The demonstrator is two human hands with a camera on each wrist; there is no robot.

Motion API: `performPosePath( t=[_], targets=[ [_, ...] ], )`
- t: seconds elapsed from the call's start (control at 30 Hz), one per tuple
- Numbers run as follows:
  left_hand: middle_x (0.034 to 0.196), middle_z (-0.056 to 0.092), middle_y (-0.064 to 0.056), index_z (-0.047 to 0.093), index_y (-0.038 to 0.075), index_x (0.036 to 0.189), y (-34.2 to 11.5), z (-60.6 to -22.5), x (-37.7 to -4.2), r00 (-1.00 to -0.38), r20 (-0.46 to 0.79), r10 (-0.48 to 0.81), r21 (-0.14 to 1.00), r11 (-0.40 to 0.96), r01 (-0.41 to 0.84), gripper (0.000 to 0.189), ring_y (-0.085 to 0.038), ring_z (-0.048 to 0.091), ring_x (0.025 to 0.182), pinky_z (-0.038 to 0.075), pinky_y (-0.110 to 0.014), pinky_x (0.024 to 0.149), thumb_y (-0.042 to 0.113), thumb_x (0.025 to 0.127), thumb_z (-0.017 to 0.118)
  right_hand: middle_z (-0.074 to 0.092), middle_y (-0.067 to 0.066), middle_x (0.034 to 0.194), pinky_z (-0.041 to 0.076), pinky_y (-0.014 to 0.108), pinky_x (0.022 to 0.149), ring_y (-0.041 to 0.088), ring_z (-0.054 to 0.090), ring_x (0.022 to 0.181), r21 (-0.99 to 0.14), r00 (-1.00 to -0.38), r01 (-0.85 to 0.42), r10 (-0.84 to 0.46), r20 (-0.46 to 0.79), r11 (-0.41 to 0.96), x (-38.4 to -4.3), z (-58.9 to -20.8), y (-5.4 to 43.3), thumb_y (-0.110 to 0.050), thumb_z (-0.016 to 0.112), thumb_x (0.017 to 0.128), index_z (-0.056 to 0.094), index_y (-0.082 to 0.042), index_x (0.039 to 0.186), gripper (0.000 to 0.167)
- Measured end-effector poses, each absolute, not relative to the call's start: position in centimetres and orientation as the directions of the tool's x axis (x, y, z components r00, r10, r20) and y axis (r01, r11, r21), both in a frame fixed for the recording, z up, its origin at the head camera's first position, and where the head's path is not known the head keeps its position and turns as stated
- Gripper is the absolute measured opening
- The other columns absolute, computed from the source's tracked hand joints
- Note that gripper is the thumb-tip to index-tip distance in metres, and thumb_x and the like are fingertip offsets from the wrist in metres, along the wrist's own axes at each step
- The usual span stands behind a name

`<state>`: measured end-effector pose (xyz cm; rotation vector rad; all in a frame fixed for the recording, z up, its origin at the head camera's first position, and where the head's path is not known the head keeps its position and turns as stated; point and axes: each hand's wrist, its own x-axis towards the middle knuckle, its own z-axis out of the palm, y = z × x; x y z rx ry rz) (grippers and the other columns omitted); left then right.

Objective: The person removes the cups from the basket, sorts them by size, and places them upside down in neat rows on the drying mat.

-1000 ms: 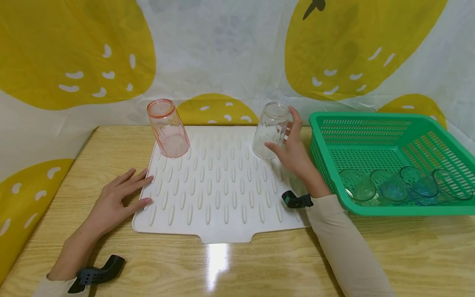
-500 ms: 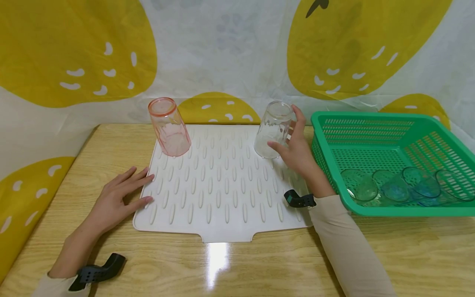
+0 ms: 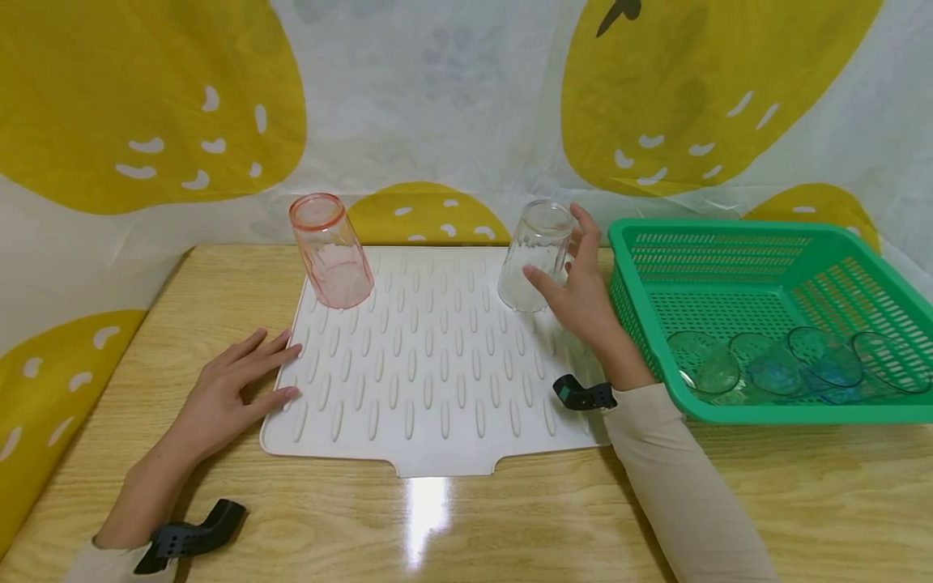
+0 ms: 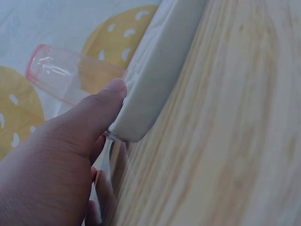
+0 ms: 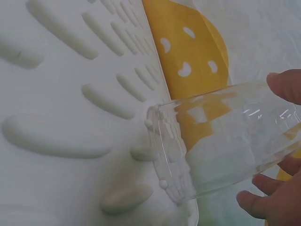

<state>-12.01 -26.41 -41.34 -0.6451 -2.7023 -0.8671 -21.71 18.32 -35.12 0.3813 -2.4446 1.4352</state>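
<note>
An upside-down clear drinking glass (image 3: 535, 255) stands on the back right of a white ridged drying mat (image 3: 445, 421). My right hand (image 3: 583, 300) holds it from the right, thumb on the near side and fingers partly behind it. In the right wrist view the thumb touches the glass wall, and one lower fingertip looks slightly apart from it. My left hand (image 3: 226, 397) rests with loosely spread fingers on the mat's left edge; its thumb (image 4: 110, 96) lies on that edge. A pink-tinted glass (image 3: 334, 259) stands upside down on the mat's back left.
A green plastic basket (image 3: 700, 413) stands to the right, close to my right forearm. Several glasses (image 3: 773, 368), some bluish, lie inside along its near wall. A fruit-patterned cloth (image 3: 437, 105) hangs behind the wooden table (image 3: 350, 526).
The clear glass has shifted very slightly right on the mat. My right thumb has slid up a little along it. The left hand has stayed in place.
</note>
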Motion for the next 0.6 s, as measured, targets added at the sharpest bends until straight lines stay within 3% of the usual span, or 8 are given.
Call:
performPosePath(
  t=[0.2,0.37,0.6],
  targets=[
    [0.142,0.048,-0.008,0.059,0.021,0.134,-26.4,-41.4,-12.3,-0.867,0.359,0.345,0.487,0.724,0.489,0.06,-0.037,0.028,0.137,0.019,-0.064,0.103,0.026,0.078,0.08,0.023,0.008,0.151,0.025,0.048,0.109,0.023,0.025,0.135,-0.706,-0.862,-0.462,-0.087,0.499,0.537,-21.3,-34.6,17.9,-0.018,0.067,0.091,0.014,-0.019,0.151,0.08],
    [0.142,0.048,-0.007,0.059,0.021,0.134,-26.3,-41.6,-12.6,-0.865,0.363,0.347,0.486,0.721,0.493,0.059,-0.037,0.029,0.137,0.018,-0.064,0.104,0.027,0.078,0.079,0.027,0.013,0.148,0.022,0.044,0.11,0.021,0.022,0.136,-0.56,-0.761,-0.564,-0.118,0.638,0.606,-20.9,-33.6,17.5,-0.017,0.067,0.091,0.031,-0.007,0.145,0.065],
    [0.142,0.048,-0.009,0.06,0.019,0.133,-26.1,-41.8,-12.9,-0.856,0.375,0.355,0.491,0.707,0.509,0.059,-0.04,0.03,0.136,0.019,-0.065,0.103,0.025,0.078,0.08,0.027,0.017,0.148,0.022,0.053,0.108,0.024,0.023,0.137,-0.573,-0.762,-0.542,-0.071,0.644,0.615,-20.1,-32.9,17.0,-0.017,0.066,0.091,0.04,-0.007,0.14,0.057]
  ],
)
